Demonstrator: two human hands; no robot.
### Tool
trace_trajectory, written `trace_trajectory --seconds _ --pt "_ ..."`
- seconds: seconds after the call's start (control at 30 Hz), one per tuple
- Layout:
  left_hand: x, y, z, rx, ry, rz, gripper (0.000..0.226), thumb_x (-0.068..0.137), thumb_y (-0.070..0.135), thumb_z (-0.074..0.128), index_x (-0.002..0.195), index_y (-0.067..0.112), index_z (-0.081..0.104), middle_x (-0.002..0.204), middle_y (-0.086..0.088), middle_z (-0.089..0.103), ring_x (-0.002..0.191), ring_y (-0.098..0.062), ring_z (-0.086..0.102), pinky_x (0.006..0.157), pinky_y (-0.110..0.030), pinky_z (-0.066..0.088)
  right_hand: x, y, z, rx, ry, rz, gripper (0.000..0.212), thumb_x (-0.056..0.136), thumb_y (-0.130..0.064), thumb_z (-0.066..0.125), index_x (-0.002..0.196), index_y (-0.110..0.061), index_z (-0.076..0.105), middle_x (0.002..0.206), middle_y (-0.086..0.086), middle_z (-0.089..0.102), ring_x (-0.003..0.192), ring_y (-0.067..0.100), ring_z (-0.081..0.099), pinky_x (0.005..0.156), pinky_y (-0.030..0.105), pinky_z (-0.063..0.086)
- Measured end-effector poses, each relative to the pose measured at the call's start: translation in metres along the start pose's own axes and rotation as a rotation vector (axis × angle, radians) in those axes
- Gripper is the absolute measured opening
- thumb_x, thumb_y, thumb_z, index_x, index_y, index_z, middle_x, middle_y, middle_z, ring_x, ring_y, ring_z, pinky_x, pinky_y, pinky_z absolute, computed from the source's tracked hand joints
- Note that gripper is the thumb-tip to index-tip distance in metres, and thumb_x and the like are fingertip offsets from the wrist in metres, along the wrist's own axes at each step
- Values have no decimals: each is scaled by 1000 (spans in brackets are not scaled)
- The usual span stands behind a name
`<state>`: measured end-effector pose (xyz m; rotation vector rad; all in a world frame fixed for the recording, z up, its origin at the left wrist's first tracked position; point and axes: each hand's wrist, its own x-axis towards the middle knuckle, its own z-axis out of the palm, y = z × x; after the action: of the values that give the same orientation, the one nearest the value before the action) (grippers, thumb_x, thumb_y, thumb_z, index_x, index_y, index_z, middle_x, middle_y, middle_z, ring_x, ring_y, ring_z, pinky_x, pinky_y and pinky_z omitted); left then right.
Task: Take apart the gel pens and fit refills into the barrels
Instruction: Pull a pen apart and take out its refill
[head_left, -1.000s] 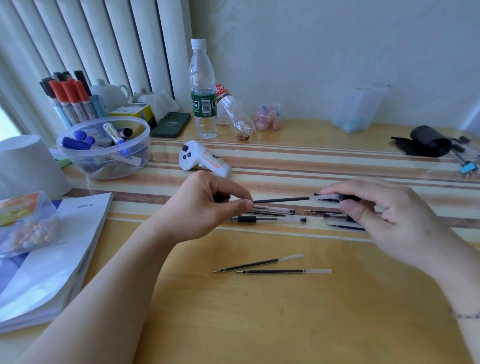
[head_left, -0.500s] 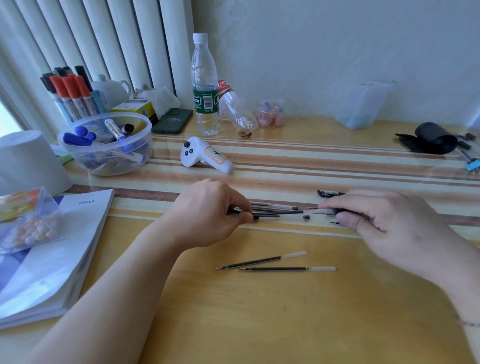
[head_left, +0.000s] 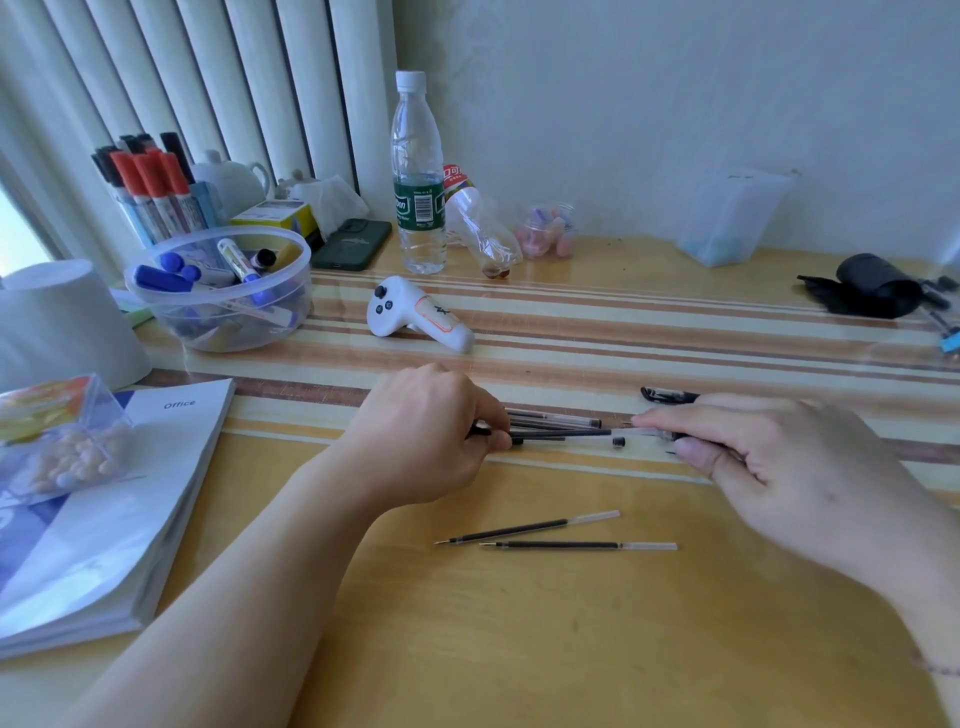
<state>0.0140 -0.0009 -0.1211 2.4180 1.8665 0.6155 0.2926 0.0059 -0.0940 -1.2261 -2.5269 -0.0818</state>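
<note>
Wooden desk (head_left: 519, 649) | clear bowl (head_left: 218, 291): markers | left hand (head_left: 426, 431), right hand (head_left: 769, 457): both pinching refill (head_left: 561, 432)

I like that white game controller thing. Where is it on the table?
In the head view, the white controller lies on the striped mat, left of centre, between the clear bowl of markers and the standing water bottle.

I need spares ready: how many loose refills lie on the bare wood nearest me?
2: one refill angled, the other refill just below it, side by side. More may hide among the parts between the hands.
</note>
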Motion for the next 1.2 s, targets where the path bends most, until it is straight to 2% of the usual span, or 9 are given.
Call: trace_trajectory --seconds 0.1,0.17,0.27,0.37,0.53,0.7,0.87,1.1,1.2 --pt "0 0 1 12 -16 15 16 86 37 63 97 36 75 90 13 76 74 -15 64 55 -24 45 0 -1 -1 33 11 25 30 90 -31 50 109 -48 66 82 -27 67 59 5 56 46 23 42" --pt "0 -1 1 1 -7 13 17 85 36 64 98 36 75 93 13 76 76 -14 65 53 -21 41 0 -2 2 165 2 54 29 91 -37 46 111 -51 62 86 -26 69 68 6 60 54 30 50" --pt "0 -3 0 0 -4 19 17 85 35 65 99 37 75 89 13 76 73 -14 64 52 -21 40 1 -1 6 347 -8 58 32 90 -49 35 110 -52 61 81 -24 65 78 4 62 60 30 49" --pt "-1 -3 0 11 4 34 16 85 34 66 97 37 75 78 11 75 61 -13 53 47 -18 32 2 0 6 393 -7 46 34 88 -52 30 105 -52 59 76 -15 61 69 9 58 54 27 45" --pt "0 -2 0 -33 91 16 12 84 29 67 88 34 76 50 9 57 51 -18 50 45 -21 33 3 3 3 301 118 104 22 90 -42 49 107 -50 59 93 -30 64 70 6 61 52 30 48" --pt "1 -2 -3 -107 146 0 9 83 28 68 86 32 76 57 1 67 57 -22 59 53 -34 50 4 6 7 247 119 164 11 85 -47 57 95 -51 61 88 -35 64 62 4 61 50 32 48" --pt "0 -1 -2 -131 136 19 9 83 29 69 86 33 76 56 2 67 55 -21 58 52 -35 51 5 5 10 397 167 152 19 84 -55 51 94 -44 64 83 -17 71 71 18 67 62 44 55" --pt "0 0 -1 -155 96 29 10 83 30 69 89 32 77 62 4 71 60 -19 62 55 -36 53 6 6 11 466 184 90 18 86 -53 51 93 -42 64 81 -7 71 70 23 67 62 42 55" --pt "1 1 -2 -160 90 18 11 83 29 70 90 32 77 63 7 72 59 -16 62 54 -34 53 6 6 13 472 178 74 16 90 -51 51 94 -42 63 78 -9 69 66 14 63 59 35 50"
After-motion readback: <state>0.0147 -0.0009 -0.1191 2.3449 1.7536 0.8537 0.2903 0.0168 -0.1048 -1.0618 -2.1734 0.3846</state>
